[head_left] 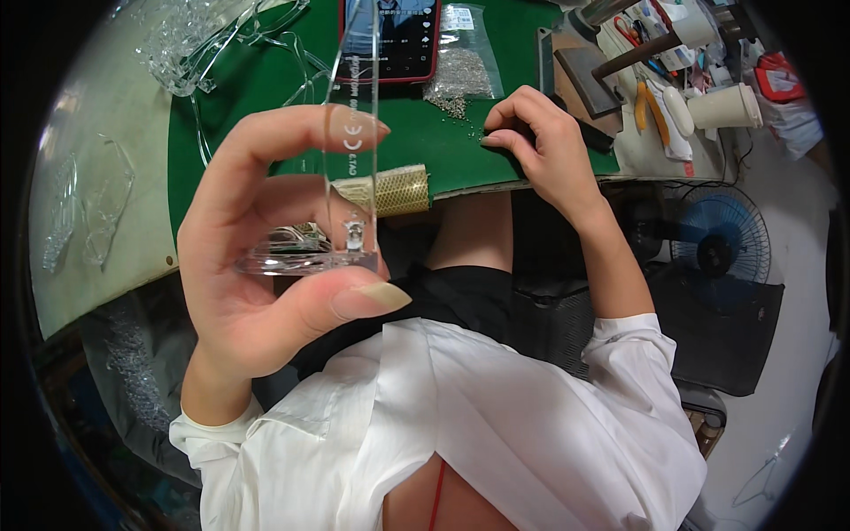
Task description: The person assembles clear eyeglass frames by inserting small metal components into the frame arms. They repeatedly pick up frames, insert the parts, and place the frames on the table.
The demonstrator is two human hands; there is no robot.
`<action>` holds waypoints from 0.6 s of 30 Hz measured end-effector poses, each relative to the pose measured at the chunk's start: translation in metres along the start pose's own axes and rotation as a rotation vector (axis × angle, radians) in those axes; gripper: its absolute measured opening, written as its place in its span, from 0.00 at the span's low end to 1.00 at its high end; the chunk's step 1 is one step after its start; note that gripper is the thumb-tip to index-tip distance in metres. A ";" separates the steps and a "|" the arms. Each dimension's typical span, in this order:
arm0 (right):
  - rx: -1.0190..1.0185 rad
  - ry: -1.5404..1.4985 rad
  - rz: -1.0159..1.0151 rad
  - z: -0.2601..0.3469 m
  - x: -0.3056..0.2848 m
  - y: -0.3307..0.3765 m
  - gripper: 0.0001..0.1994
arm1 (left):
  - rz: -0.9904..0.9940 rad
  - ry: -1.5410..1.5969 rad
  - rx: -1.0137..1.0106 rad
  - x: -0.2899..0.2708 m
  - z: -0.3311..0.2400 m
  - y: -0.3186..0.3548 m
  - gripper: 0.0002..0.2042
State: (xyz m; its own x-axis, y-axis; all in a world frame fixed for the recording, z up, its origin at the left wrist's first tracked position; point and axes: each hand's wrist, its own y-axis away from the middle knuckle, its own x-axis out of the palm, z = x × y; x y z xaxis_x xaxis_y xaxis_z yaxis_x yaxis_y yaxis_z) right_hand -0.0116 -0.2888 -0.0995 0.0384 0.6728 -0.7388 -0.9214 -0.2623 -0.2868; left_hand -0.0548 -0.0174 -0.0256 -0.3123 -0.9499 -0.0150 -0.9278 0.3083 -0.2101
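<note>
My left hand (266, 257) is raised close to the camera, pinching a clear plastic piece (350, 168) between thumb and forefinger; it looks like a transparent arm with a hinge end at the bottom. A gold textured cylinder (394, 190) shows just behind it. My right hand (540, 142) rests on the green mat (266, 80), fingertips curled together beside a scatter of tiny metal screws (452, 104). I cannot tell whether it has one pinched.
A phone with a red case (390, 40) and a clear bag of small screws (465, 57) lie on the mat. Clear plastic frames (190, 35) pile at the back left. Tools, scissors and a paper cup (726, 106) crowd the right; a blue fan (717, 248) stands below.
</note>
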 end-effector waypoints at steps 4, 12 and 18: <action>-0.028 0.048 0.024 0.001 0.000 -0.003 0.05 | 0.058 -0.012 -0.027 -0.003 0.002 -0.001 0.36; -0.158 0.225 0.094 -0.001 -0.002 -0.004 0.05 | 0.044 0.004 -0.021 -0.002 0.006 -0.001 0.39; -0.143 0.288 0.073 0.002 -0.006 0.012 0.05 | 0.128 0.070 0.185 0.003 0.013 -0.004 0.45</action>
State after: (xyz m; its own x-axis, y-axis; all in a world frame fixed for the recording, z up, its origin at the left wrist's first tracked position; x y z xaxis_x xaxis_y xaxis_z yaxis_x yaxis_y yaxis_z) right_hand -0.0241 -0.2942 -0.0973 0.1004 0.4307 -0.8969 -0.8631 -0.4108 -0.2939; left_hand -0.0497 -0.0226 -0.0371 -0.4446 -0.8956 0.0135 -0.8285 0.4054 -0.3863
